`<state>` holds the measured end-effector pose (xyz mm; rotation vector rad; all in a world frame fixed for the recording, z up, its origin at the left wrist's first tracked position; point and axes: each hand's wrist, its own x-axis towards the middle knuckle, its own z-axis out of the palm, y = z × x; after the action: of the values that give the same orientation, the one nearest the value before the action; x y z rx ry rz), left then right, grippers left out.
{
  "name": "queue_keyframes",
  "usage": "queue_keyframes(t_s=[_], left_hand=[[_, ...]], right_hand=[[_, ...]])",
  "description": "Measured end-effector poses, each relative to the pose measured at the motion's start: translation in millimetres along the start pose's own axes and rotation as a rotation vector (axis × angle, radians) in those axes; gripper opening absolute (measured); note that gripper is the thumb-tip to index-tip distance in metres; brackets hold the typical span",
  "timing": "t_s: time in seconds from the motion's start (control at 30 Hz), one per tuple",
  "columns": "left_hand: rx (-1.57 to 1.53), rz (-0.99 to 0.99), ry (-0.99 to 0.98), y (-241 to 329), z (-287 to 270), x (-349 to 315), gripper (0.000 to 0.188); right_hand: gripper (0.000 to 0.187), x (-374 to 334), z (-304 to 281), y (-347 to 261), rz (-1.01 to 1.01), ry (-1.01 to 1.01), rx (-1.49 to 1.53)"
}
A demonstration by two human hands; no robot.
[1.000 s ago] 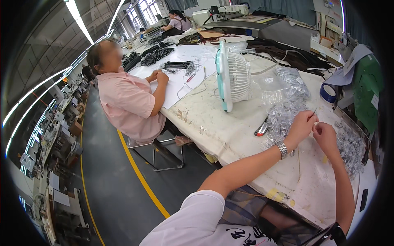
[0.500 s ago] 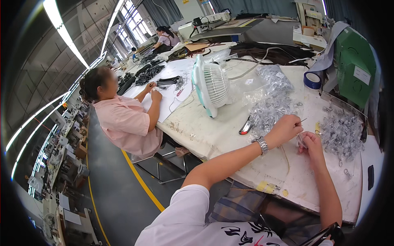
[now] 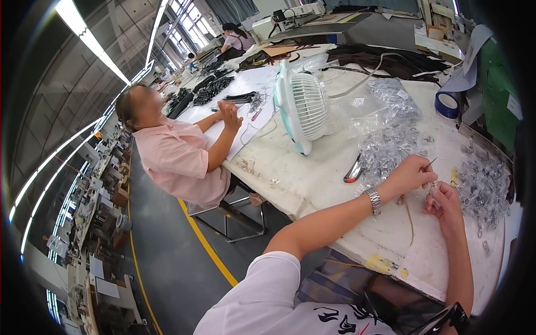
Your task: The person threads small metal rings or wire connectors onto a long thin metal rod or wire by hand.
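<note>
My left hand (image 3: 412, 177), with a metal-band watch on its wrist, is closed in a pinch on a thin dark pointed tool (image 3: 432, 161), whose tip sticks out past the fingers. Close beside it, my right hand (image 3: 445, 205) pinches a small shiny metal piece (image 3: 434, 188), partly hidden by the fingertips. Both hands are over the table, between two heaps of small metal clasps. One heap (image 3: 385, 153) lies beyond my left hand; the other heap (image 3: 481, 181) lies to the right of my right hand. A thin tan cord (image 3: 411, 223) trails on the table below my hands.
A red-and-black utility knife (image 3: 353, 170) lies left of the near heap. A white-and-teal fan (image 3: 304, 109) stands on the table (image 3: 262, 162). Blue tape (image 3: 447, 105) sits by a green machine (image 3: 497, 84). Across the corner, a co-worker in pink (image 3: 178, 151) sits on a stool.
My hands have drawn closer together, the fingertips now almost meeting at the small metal piece. The co-worker has raised both hands and brought them together. The whole view has shifted slightly.
</note>
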<state>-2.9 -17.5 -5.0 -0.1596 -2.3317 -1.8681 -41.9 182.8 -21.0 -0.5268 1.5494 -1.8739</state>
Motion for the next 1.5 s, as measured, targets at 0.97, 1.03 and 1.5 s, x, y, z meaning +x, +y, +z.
queue_keyframes(t_s=[0.97,1.03,1.5], left_hand=[[0.196,0.11,0.129,-0.7,4.2,2.4,0.026],[0.086,-0.13,0.057,10.3,-8.7,-3.9,0.023],[0.206,0.132,0.026,11.1,26.4,-10.1,0.019]], right_hand=[[0.022,-5.8,-19.6,-18.1,0.178,-0.222,-0.131],[0.022,6.0,-15.2,-12.0,0.162,-0.302,-0.054],[0.031,-6.9,-31.4,-10.9,0.19,-0.234,-0.038]])
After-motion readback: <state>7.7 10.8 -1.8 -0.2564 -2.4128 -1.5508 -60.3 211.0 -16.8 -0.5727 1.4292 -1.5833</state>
